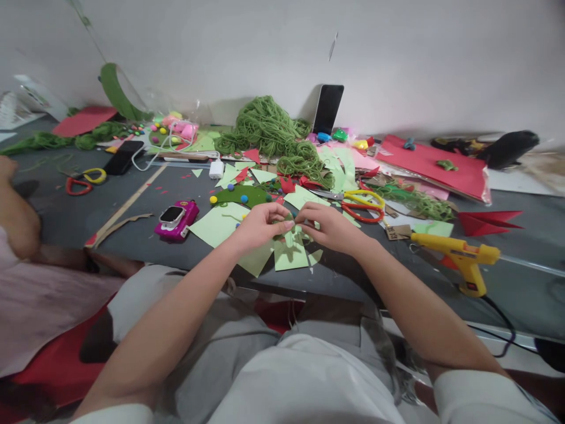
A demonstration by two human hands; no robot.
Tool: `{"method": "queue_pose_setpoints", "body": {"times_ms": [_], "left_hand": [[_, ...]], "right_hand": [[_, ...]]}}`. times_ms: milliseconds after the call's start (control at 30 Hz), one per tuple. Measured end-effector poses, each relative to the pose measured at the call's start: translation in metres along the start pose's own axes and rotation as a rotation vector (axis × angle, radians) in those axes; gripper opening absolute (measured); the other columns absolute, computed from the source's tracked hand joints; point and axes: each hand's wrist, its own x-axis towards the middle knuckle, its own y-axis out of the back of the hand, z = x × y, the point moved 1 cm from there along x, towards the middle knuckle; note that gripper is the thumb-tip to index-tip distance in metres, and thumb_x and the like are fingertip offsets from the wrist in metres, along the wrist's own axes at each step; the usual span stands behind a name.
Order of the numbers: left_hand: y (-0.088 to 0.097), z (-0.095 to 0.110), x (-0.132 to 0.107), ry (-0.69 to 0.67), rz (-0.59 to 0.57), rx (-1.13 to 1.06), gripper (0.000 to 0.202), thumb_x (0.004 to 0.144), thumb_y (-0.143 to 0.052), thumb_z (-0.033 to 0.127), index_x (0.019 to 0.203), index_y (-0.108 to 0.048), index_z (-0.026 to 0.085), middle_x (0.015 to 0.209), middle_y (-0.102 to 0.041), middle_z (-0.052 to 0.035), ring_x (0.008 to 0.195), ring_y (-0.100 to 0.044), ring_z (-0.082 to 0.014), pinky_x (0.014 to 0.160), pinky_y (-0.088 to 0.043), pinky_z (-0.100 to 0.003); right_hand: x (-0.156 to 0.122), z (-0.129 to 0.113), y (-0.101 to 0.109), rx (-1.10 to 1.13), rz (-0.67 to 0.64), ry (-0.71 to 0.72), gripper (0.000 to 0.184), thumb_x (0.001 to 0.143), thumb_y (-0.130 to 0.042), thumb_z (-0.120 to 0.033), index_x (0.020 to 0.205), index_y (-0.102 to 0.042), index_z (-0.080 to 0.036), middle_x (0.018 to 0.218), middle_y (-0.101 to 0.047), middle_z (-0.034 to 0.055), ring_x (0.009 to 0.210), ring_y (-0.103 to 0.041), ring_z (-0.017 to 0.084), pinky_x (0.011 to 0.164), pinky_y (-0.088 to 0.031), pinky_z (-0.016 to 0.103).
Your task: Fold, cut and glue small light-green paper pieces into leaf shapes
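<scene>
Both my hands meet over the front edge of the dark table (66, 218). My left hand (260, 227) pinches a small green piece (286, 227), and the fingertips of my right hand (329, 227) are pressed to the same piece from the other side. Directly below them lies a light green paper cut-out (289, 256), with other light green paper pieces (218, 224) to its left. What exactly the small piece is I cannot make out.
A yellow glue gun (461, 259) lies at right, yellow-and-red scissors (359, 203) behind my right hand. A pink gadget (176, 219), a green yarn heap (269, 132), a propped phone (328, 109), red paper (430, 162). Another person's arm (15, 212) rests at the left edge.
</scene>
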Motion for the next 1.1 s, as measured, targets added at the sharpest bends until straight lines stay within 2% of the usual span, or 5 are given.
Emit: {"method": "queue_pose_setpoints", "body": {"times_ms": [100, 167, 500, 767, 1100], "left_hand": [[-0.001, -0.002, -0.003, 0.043, -0.124, 0.058, 0.035, 0.068, -0.086, 0.038, 0.087, -0.065, 0.017, 0.069, -0.062, 0.0003, 0.062, -0.060, -0.0140, 0.060, -0.054, -0.029], [-0.002, -0.004, -0.003, 0.039, -0.146, 0.099, 0.033, 0.068, -0.085, 0.036, 0.085, -0.064, 0.017, 0.070, -0.062, -0.0003, 0.065, -0.061, -0.0148, 0.061, -0.054, -0.029], [0.002, -0.011, 0.004, -0.099, 0.123, 0.344, 0.023, 0.074, -0.078, 0.032, 0.085, -0.064, 0.017, 0.081, -0.069, -0.0050, 0.076, -0.065, -0.0183, 0.064, -0.049, -0.029], [-0.004, -0.006, 0.002, -0.157, 0.340, 0.102, 0.026, 0.076, -0.079, 0.034, 0.089, -0.064, 0.016, 0.068, -0.063, 0.0004, 0.063, -0.056, -0.0122, 0.062, -0.044, -0.026], [-0.005, 0.000, 0.000, -0.127, 0.317, -0.120, 0.045, 0.064, -0.090, 0.046, 0.087, -0.065, 0.017, 0.070, -0.063, 0.0017, 0.060, -0.054, -0.0097, 0.059, -0.045, -0.024]], "right_hand": [[-0.001, 0.001, 0.001, -0.025, -0.022, 0.013, 0.015, 0.099, -0.055, -0.027, 0.095, -0.066, -0.019, 0.102, -0.063, 0.0089, 0.084, -0.059, 0.018, 0.076, -0.043, 0.030], [-0.001, 0.000, 0.001, -0.048, -0.042, 0.023, 0.014, 0.099, -0.055, -0.027, 0.094, -0.065, -0.018, 0.104, -0.063, 0.0097, 0.088, -0.061, 0.019, 0.078, -0.044, 0.030], [-0.004, -0.008, 0.002, 0.065, 0.019, -0.130, 0.008, 0.093, -0.059, -0.025, 0.092, -0.064, -0.019, 0.087, -0.070, 0.0047, 0.079, -0.062, 0.018, 0.073, -0.043, 0.028], [0.000, -0.014, -0.005, 0.185, 0.052, -0.196, 0.015, 0.095, -0.059, -0.030, 0.087, -0.064, -0.018, 0.076, -0.068, 0.0022, 0.070, -0.059, 0.015, 0.068, -0.043, 0.027], [0.001, -0.007, -0.004, 0.316, 0.058, -0.198, 0.019, 0.095, -0.058, -0.031, 0.089, -0.070, -0.017, 0.082, -0.071, 0.0033, 0.076, -0.061, 0.016, 0.074, -0.048, 0.028]]}}
